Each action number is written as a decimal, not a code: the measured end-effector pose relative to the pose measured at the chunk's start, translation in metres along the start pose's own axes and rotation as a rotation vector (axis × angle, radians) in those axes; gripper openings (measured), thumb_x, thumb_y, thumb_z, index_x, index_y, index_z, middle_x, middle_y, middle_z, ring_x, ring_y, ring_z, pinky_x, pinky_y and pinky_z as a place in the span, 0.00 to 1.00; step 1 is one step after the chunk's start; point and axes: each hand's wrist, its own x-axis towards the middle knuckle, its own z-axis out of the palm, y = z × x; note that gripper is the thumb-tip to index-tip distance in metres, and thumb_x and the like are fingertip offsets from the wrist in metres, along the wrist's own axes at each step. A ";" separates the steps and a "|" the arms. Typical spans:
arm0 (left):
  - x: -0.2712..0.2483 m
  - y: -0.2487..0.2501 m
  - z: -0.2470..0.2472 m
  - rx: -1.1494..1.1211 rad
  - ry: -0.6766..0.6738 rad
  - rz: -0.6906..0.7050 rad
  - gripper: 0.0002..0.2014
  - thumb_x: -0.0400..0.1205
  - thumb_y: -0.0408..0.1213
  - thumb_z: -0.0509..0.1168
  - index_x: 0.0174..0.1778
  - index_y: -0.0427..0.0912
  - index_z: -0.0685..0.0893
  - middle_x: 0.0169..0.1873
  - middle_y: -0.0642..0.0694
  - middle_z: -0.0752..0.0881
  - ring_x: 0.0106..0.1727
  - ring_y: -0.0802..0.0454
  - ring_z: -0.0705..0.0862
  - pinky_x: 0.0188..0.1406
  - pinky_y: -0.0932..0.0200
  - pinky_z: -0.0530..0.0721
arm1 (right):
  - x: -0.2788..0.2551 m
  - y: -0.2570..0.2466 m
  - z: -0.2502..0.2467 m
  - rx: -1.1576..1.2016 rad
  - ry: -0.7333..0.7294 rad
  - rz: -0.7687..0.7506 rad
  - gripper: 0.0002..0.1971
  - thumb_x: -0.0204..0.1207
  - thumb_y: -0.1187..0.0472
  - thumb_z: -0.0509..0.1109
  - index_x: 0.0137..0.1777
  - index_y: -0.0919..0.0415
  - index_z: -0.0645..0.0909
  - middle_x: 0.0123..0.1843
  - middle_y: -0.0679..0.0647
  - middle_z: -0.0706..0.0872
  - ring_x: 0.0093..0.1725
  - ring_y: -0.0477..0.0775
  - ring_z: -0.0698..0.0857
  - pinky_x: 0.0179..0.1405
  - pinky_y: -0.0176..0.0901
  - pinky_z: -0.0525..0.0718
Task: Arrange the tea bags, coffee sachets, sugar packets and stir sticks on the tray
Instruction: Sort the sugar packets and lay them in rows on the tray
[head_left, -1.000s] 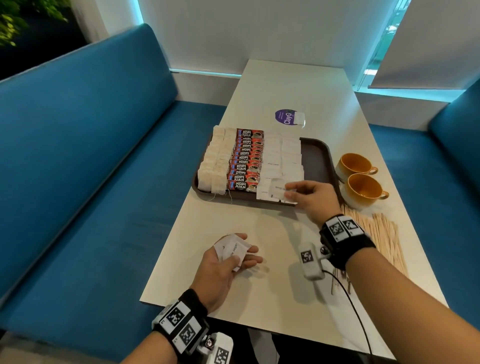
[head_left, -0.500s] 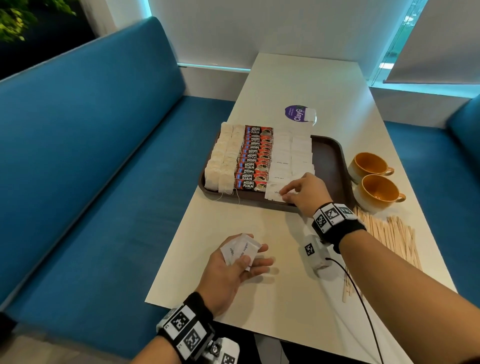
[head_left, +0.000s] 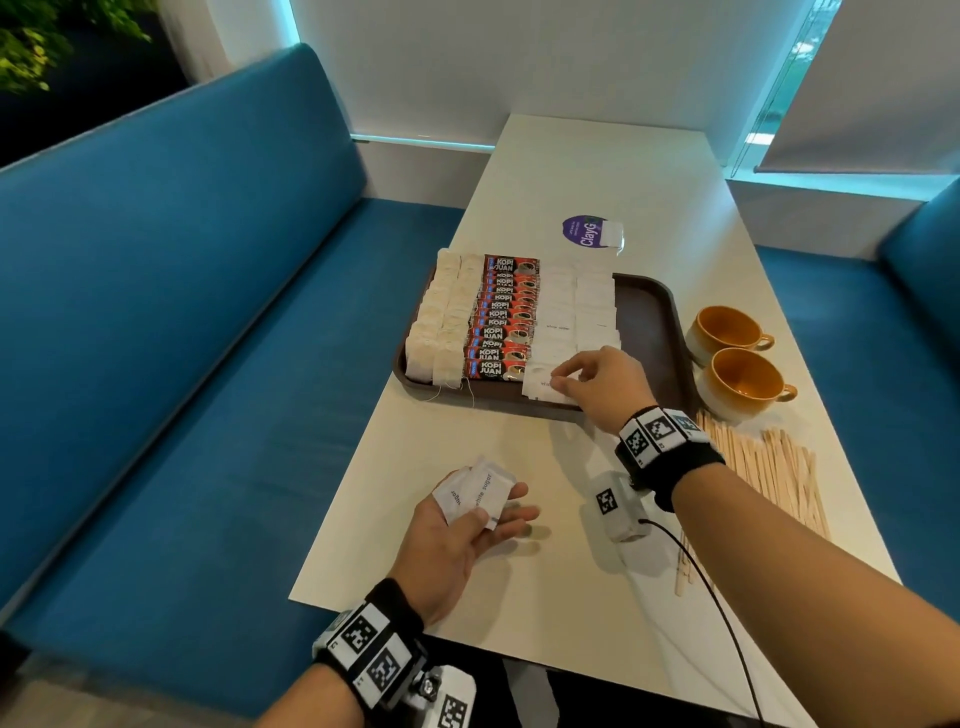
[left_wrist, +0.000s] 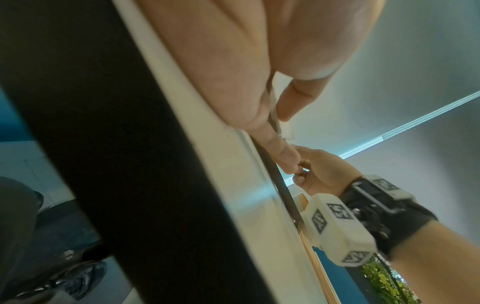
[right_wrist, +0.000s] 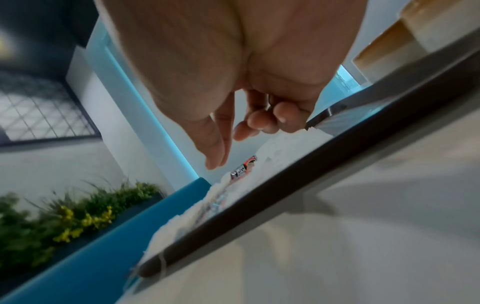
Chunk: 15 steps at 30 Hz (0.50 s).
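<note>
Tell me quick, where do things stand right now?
Left hand holds spare sugar packets. Right hand sets a packet at the tray front edge. Stir sticks not yet on tray. Nothing blocking.

FREE: bare strip is left along the right side of the tray (head_left: 652, 332) | BLOCKED: that side is flanked by two cups (head_left: 735, 353), stir sticks (head_left: 763, 462) | OPEN: table (head_left: 597, 166) beyond the tray

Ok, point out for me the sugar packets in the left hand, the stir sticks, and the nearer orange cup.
sugar packets (head_left: 475, 494), head view, on the printed face of the top packet.
stir sticks (head_left: 763, 462), head view, middle of the wooden pile on the table.
nearer orange cup (head_left: 740, 384), head view, on its inner wall.
</note>
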 end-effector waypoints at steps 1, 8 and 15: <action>0.000 0.001 0.001 0.005 0.004 0.001 0.16 0.87 0.23 0.54 0.69 0.28 0.78 0.63 0.27 0.87 0.62 0.25 0.87 0.63 0.39 0.88 | -0.007 0.000 -0.002 0.037 0.012 -0.010 0.04 0.77 0.51 0.79 0.47 0.49 0.92 0.42 0.48 0.83 0.40 0.43 0.80 0.36 0.35 0.74; -0.004 0.006 0.007 0.030 0.028 -0.031 0.13 0.91 0.26 0.56 0.69 0.33 0.81 0.56 0.27 0.90 0.57 0.28 0.90 0.49 0.52 0.91 | -0.087 -0.003 0.004 0.439 -0.132 -0.022 0.06 0.76 0.55 0.81 0.45 0.56 0.89 0.41 0.57 0.90 0.37 0.47 0.85 0.38 0.47 0.88; -0.006 0.007 0.006 0.109 0.038 -0.053 0.12 0.90 0.31 0.61 0.65 0.32 0.86 0.49 0.25 0.90 0.45 0.31 0.91 0.43 0.49 0.91 | -0.141 0.009 0.025 0.729 -0.220 -0.052 0.08 0.73 0.74 0.79 0.43 0.64 0.84 0.39 0.56 0.88 0.37 0.57 0.88 0.39 0.52 0.91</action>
